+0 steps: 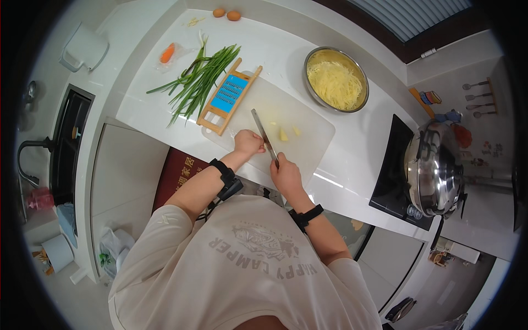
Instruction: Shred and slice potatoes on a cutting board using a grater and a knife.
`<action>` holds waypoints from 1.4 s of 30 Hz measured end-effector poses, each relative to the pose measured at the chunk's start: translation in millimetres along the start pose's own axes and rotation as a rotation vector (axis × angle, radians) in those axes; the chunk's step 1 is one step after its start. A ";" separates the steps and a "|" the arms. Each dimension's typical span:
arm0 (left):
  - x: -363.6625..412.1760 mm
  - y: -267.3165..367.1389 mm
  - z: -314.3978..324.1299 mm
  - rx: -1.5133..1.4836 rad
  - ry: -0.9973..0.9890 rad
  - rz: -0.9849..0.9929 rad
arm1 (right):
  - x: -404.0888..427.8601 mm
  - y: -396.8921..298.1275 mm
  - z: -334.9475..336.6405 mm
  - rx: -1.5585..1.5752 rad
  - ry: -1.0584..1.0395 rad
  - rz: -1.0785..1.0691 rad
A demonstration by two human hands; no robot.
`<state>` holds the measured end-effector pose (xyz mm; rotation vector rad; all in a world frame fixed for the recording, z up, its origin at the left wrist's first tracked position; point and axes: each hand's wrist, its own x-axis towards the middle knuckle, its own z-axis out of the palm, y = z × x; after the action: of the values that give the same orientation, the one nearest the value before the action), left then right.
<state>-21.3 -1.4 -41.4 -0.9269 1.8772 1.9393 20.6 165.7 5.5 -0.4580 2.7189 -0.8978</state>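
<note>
My right hand (285,174) grips the handle of a kitchen knife (264,132), its blade pointing away over the white cutting board (313,123). Beside the blade is my left hand (249,142), its fingers curled close to the steel; whether something small is between them cannot be seen. Small pale-yellow potato pieces (283,134) lie on the board right of the knife. A wooden-framed grater with a blue plate (229,94) rests on the board's left part. Beyond the board stands a steel bowl (309,84) of pale-yellow shreds (335,84).
Green onions (206,74) lie left of the grater, near a carrot piece (167,53) on plastic. Two eggs (233,15) sit at the counter's back. On the right, a lidded steel pan (435,169) stands on a black cooktop (392,165). A sink (68,152) is at far left.
</note>
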 end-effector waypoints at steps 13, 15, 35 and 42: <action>5.5 -4.8 0.9 0.091 -0.016 0.047 | 11.8 -0.8 -11.3 0.065 0.098 0.071; 9.0 -7.9 1.1 0.014 -0.023 0.042 | 9.3 0.7 -21.9 0.040 0.089 0.052; 11.3 19.3 12.4 1.268 -0.025 0.747 | 7.1 44.5 -97.2 -0.330 0.257 -0.129; -21.6 101.5 6.3 1.068 -0.073 0.812 | 27.8 86.2 -145.1 -0.519 0.278 -0.159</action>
<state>-68.6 -1.8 51.2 0.2659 2.9361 0.8244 -70.3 298.7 62.9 -0.6971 3.2075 -0.2847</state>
